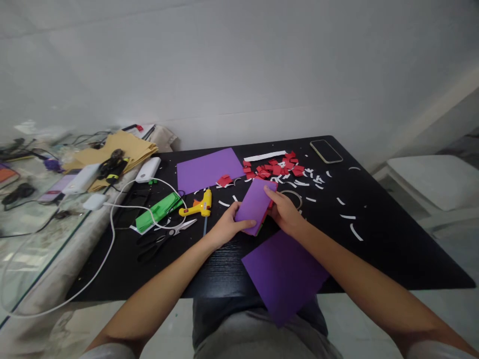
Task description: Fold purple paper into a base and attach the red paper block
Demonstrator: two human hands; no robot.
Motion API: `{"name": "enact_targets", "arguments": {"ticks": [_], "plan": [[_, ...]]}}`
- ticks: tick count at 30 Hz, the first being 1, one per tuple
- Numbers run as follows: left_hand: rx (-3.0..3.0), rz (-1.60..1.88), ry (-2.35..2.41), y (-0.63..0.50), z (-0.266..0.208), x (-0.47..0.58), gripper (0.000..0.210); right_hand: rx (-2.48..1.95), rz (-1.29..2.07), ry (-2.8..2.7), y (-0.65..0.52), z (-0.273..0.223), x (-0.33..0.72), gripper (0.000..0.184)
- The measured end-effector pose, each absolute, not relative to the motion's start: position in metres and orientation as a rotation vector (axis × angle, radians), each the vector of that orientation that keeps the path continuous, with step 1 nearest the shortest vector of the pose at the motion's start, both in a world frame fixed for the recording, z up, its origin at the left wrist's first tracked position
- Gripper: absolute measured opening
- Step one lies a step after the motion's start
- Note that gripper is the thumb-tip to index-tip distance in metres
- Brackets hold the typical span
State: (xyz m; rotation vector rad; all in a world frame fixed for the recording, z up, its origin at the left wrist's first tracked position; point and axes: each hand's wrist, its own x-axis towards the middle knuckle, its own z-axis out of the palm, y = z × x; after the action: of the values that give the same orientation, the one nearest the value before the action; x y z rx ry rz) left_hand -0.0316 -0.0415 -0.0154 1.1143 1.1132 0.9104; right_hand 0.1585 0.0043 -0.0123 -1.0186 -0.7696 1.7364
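Note:
Between both hands I hold a small rectangular stack topped by purple paper point(251, 208), with red and a bit of green showing along its edges. My left hand point(229, 223) grips its lower left side, thumb on top. My right hand point(283, 212) holds the upper right side, its thumb on the purple face and its other fingers hidden underneath. A purple sheet point(286, 269) lies below my right forearm and overhangs the front edge of the black table point(224, 274). Another purple sheet point(207, 169) rests farther back.
Red paper pieces point(275, 168) and white paper strips point(354, 232) lie scattered behind and right. Leftward are a yellow glue gun point(202, 204), scissors point(164, 239), green paper point(159, 212) and a white cable point(112, 234). A phone point(326, 151) sits at the back right.

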Motion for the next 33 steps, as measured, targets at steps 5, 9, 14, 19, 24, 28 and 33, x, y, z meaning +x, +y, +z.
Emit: {"name": "enact_targets", "arguments": {"ticks": [5,9,14,19,24,28,33], "plan": [[1.033,1.034,1.108,-0.04,-0.019,-0.028,0.059,-1.009,1.821,-0.84,-0.001,-0.006,0.158,0.037],[1.013,1.02,1.051,-0.043,-0.02,-0.026,0.068,-1.041,1.838,-0.912,-0.005,-0.008,0.156,0.034],[1.159,0.981,1.081,-0.042,-0.025,-0.031,0.065,-1.059,1.788,-0.985,-0.006,-0.013,0.155,0.034],[1.428,1.09,1.27,-0.038,-0.032,-0.039,0.062,-1.096,1.734,-1.024,-0.006,-0.015,0.153,0.035],[1.714,1.031,1.338,-0.041,-0.025,-0.042,0.075,-1.134,1.683,-0.981,-0.005,-0.02,0.15,0.045],[1.989,0.974,1.378,-0.047,-0.022,-0.037,0.083,-1.152,1.642,-0.931,-0.006,-0.025,0.147,0.065],[2.11,0.93,1.407,-0.049,-0.027,-0.034,0.069,-1.136,1.626,-0.978,-0.006,-0.027,0.146,0.07]]}}
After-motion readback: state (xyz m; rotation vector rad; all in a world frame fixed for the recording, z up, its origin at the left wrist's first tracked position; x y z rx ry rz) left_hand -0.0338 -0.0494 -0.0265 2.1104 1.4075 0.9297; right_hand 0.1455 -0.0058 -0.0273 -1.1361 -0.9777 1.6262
